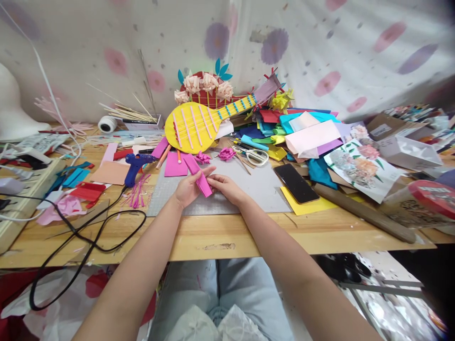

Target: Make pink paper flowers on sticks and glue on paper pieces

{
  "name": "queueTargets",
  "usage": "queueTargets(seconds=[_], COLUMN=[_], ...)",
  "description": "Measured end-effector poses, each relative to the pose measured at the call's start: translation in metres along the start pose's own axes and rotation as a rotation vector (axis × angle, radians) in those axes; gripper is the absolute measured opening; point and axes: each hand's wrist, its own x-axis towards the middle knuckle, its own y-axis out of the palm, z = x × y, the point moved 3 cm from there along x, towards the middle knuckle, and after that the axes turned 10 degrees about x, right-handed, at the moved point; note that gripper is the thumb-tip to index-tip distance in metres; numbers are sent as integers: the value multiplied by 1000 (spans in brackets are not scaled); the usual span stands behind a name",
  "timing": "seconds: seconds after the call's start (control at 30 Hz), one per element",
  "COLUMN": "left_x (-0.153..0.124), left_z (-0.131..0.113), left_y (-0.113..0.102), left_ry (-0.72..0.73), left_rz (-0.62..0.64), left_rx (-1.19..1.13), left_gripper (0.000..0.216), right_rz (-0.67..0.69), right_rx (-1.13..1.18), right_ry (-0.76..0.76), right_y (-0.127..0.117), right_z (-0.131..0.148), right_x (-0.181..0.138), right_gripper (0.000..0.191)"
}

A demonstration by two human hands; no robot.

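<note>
My left hand (186, 191) is closed on a folded magenta paper strip (203, 183), which slants over the grey cutting mat (259, 192). My right hand (227, 188) has its fingers pinched together at the strip's right edge. Just behind my hands lie two crumpled magenta paper flowers (226, 153) and a flat magenta paper sheet (174, 166). White-handled scissors (257, 157) rest on the mat to the right of the flowers. Beyond the mat a yellow paper lute (192, 127) with pink strips leans against a red one (208, 97) bearing pale roses.
On the left, a blue glue gun (134, 168) trails a black cord (95, 241) over the table's front edge. A black phone (296, 183) lies on yellow paper at right. Nearby are a wooden stick (366, 214), coloured paper piles (313, 135) and a power strip (31, 199).
</note>
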Motion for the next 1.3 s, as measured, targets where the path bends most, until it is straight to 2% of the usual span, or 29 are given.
queueTargets(seconds=[0.27, 0.43, 0.5, 0.67, 0.73, 0.9, 1.13, 1.23, 1.3], left_x=[6, 5, 5, 9, 10, 11, 11, 11, 11], left_z=[5, 6, 6, 11, 13, 16, 16, 18, 17], left_y=[-3, 0, 2, 3, 3, 3, 6, 2, -2], left_ry=[-26, -55, -60, 9, 42, 35, 57, 76, 89], left_rz=[58, 78, 28, -292, -361, -412, -378, -432, -447], left_rx=[6, 4, -4, 43, 57, 40, 74, 68, 51], left_gripper=[40, 39, 37, 29, 24, 20, 20, 18, 17], right_rz=[14, -52, -111, -227, -249, -274, -332, -275, -269], right_rx=[74, 39, 42, 68, 77, 47, 74, -41, -201], right_ry=[22, 13, -12, -108, -132, -93, -99, -64, -45], right_y=[2, 4, 2, -2, -3, -1, 1, 0, -13], right_z=[1, 0, 0, -5, -6, -8, -13, -8, 6], right_x=[3, 3, 4, 10, 12, 11, 13, 14, 14], right_gripper=[38, 36, 34, 33, 34, 31, 31, 29, 25])
